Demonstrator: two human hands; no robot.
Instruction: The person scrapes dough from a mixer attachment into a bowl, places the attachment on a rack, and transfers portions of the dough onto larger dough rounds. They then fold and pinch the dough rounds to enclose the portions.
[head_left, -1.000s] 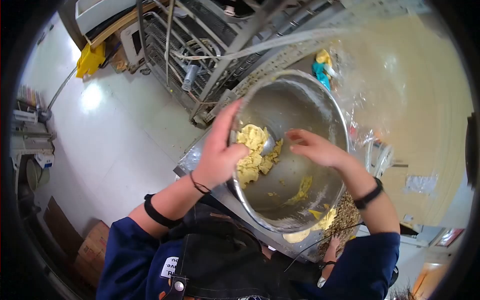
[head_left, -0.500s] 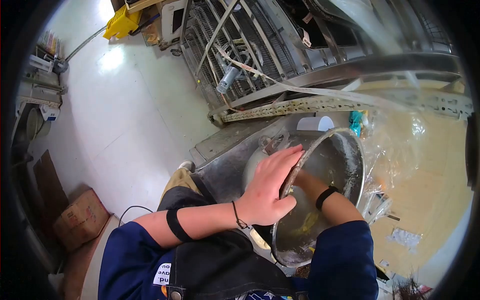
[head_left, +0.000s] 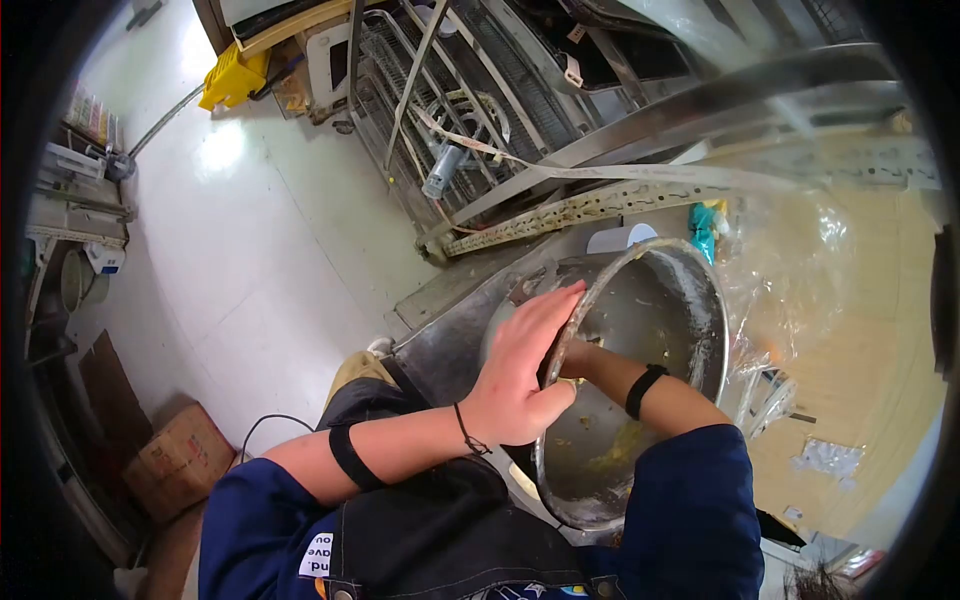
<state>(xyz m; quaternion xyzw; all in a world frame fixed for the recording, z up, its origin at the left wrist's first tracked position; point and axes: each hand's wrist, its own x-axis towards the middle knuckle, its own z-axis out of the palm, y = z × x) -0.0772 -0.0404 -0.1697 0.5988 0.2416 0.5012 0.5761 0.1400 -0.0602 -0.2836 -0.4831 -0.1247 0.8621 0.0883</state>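
A large metal mixing bowl (head_left: 690,330) is tipped on its side, its mouth facing me. Yellowish residue and small crumbs cling to its inner wall, with whitish smears near the far rim. My left hand (head_left: 527,370) grips the bowl's left rim, thumb on the near side and fingers stretched along the outside. My right hand (head_left: 580,358) reaches inside the bowl toward its left wall. Its fingers are hidden behind the rim and my left hand, so what they hold or touch does not show.
Right of the bowl, clear plastic sheeting (head_left: 800,290) lies on a light wooden tabletop (head_left: 870,400). A white cylinder (head_left: 622,238) and a teal bag (head_left: 703,232) sit behind the bowl. Beyond stands a metal rack (head_left: 590,205). A cardboard box (head_left: 180,458) rests at left.
My left hand and the bowl's rim appear slightly farther left and higher in view. My right hand has shifted left inside the bowl. The whole view has also moved a little.
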